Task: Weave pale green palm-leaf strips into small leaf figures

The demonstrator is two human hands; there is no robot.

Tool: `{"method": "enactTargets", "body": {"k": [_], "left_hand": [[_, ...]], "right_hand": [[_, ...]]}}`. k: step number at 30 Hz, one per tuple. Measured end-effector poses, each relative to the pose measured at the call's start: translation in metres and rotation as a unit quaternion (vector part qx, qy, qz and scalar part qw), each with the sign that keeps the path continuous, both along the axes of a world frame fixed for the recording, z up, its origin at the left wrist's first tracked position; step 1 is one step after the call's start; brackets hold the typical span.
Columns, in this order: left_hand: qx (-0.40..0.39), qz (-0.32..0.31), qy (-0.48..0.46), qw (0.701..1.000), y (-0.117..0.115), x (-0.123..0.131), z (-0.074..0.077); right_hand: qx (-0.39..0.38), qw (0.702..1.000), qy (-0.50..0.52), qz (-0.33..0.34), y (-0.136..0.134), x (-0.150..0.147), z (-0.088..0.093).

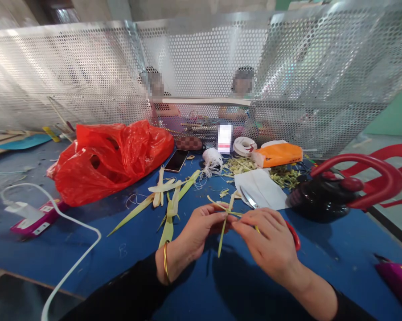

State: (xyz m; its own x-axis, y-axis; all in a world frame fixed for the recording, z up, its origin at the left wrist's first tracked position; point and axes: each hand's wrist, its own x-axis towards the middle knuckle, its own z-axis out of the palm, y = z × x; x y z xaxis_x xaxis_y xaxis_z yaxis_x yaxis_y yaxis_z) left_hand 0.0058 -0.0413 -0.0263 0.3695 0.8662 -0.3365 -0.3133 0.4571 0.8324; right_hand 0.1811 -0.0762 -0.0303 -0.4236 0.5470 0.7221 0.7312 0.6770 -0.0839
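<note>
Both hands meet above the blue table, around crossed green leaf strips (227,213). My left hand (201,227), with a gold bangle at the wrist, pinches the strips near their crossing. One strip hangs down below the fingers. My right hand (271,240) has its fingertips closed on the right side of the same strips. Under and behind the right hand lie scissors (248,197), their blades on a white cloth (261,187) and a red handle partly hidden. Pale and green leaf pieces (169,218) lie to the left of the hands.
A red plastic bag (110,160), dark phone (177,160), white thread (212,160), tape roll (244,146) and orange packet (278,154) line the back. A black pot (321,198) with red handle stands right. A purple power strip (37,220) with white cable lies left. People sit behind the perforated screen (201,58).
</note>
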Motion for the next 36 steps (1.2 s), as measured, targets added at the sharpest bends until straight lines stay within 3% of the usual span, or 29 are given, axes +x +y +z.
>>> {"method": "enactTargets", "body": {"k": [2, 6, 9, 12, 15, 17, 20, 21, 22, 24, 26, 28, 31, 33, 36], "left_hand": [[0.021, -0.01, 0.005, 1.0, 0.0, 0.0, -0.001], [0.093, -0.077, 0.063, 0.991, 0.0, -0.001, 0.0], [0.128, -0.121, 0.104, 0.979, -0.001, -0.003, 0.003], [0.155, -0.126, 0.13, 0.971, 0.0, -0.003, 0.004], [0.19, -0.108, 0.182, 0.959, 0.0, -0.003, 0.003], [0.276, -0.024, 0.264, 0.924, 0.0, -0.004, 0.003], [0.46, 0.167, 0.367, 0.791, -0.004, -0.007, 0.006], [0.5, 0.203, 0.379, 0.752, -0.005, -0.008, 0.007], [0.521, 0.215, 0.382, 0.733, -0.007, -0.008, 0.008], [0.521, 0.142, 0.377, 0.753, -0.009, -0.008, 0.007], [0.448, 0.066, 0.374, 0.809, -0.011, -0.005, 0.002], [0.335, 0.031, 0.345, 0.876, -0.011, -0.001, -0.004], [0.219, 0.006, 0.228, 0.949, -0.009, 0.006, -0.01], [0.154, 0.003, 0.141, 0.978, -0.009, 0.008, -0.009], [0.07, 0.008, 0.066, 0.995, -0.008, 0.008, -0.005]], "right_hand": [[0.027, 0.999, -0.022, -0.006, -0.001, -0.002, 0.0], [0.024, 0.996, 0.053, -0.068, 0.005, 0.003, 0.002], [-0.085, 0.993, 0.052, -0.056, 0.011, 0.008, 0.002], [-0.219, 0.973, 0.074, -0.011, 0.013, 0.007, -0.001], [-0.274, 0.954, 0.122, -0.001, 0.011, 0.004, -0.002], [-0.285, 0.943, 0.169, -0.028, 0.01, 0.003, -0.002], [-0.322, 0.901, 0.276, -0.096, 0.01, 0.004, -0.002], [-0.337, 0.884, 0.304, -0.109, 0.011, 0.005, -0.002], [-0.349, 0.872, 0.324, -0.114, 0.011, 0.005, -0.002], [-0.356, 0.863, 0.339, -0.115, 0.01, 0.003, -0.004], [-0.341, 0.875, 0.325, -0.113, 0.008, 0.0, -0.006], [-0.314, 0.897, 0.292, -0.103, 0.006, -0.003, -0.01], [-0.27, 0.932, 0.229, -0.075, 0.003, -0.007, -0.015], [-0.258, 0.945, 0.192, -0.055, 0.002, -0.009, -0.018], [-0.265, 0.95, 0.163, -0.029, 0.001, -0.011, -0.019]]}}
